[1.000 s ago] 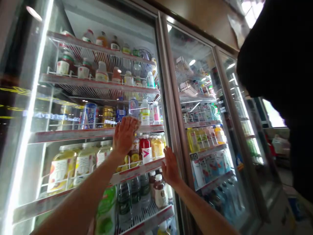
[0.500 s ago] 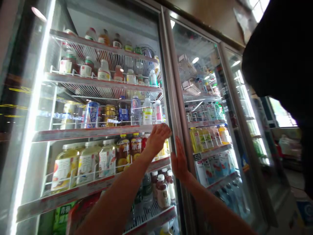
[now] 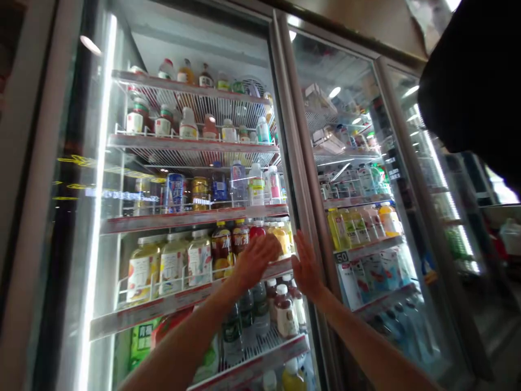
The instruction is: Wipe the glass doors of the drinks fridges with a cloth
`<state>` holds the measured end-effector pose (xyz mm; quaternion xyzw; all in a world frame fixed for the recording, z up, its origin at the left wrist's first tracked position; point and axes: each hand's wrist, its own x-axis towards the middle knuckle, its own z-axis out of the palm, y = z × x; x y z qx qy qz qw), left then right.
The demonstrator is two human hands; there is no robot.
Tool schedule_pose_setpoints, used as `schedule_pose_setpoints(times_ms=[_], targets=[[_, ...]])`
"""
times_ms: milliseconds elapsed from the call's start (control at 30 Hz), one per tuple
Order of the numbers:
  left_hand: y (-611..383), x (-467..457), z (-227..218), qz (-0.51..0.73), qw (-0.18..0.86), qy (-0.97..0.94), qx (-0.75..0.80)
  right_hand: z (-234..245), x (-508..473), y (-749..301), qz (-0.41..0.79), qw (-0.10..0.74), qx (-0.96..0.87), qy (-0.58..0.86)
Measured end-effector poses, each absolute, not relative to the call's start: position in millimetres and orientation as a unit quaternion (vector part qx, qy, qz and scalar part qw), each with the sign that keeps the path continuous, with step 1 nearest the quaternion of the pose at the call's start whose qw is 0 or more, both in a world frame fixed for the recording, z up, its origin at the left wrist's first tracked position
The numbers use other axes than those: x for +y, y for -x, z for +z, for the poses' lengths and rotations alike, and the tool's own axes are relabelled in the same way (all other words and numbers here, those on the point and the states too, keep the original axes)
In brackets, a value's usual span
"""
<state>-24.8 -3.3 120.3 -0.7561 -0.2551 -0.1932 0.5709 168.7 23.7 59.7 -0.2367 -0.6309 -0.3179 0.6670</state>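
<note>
My left hand lies flat with fingers stretched on the glass door of a drinks fridge, over the shelf of yellow and red bottles. My right hand is also open, palm pressed near the door's right edge beside the metal frame. Neither hand holds anything. Behind the glass stand shelves of bottles and cans.
A second fridge door with more drinks stands to the right, and further doors beyond it. A dark shape fills the upper right corner. A lit strip runs down the fridge's left side.
My left hand has slid right and down across the glass, from the middle shelf edge to the shelf below. My right hand has stayed near the door's right edge. The view has shifted left.
</note>
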Motion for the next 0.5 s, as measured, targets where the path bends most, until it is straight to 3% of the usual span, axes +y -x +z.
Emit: schedule_pose_setpoints(times_ms=[67, 133, 300, 500], targets=[[40, -9, 100, -0.11, 0.575, 0.792, -0.176, 58, 27, -157, -0.322, 0.654, -0.64, 0.243], [59, -13, 95, -0.108, 0.586, 0.785, -0.172, 56, 32, -148, -0.327, 0.631, -0.652, 0.264], [92, -24, 117, -0.345, 0.599, 0.634, -0.346, 53, 38, -129, -0.333, 0.599, -0.65, 0.327], [124, -41, 93, -0.184, 0.622, 0.729, -0.219, 50, 38, -127, -0.35, 0.592, -0.641, 0.341]])
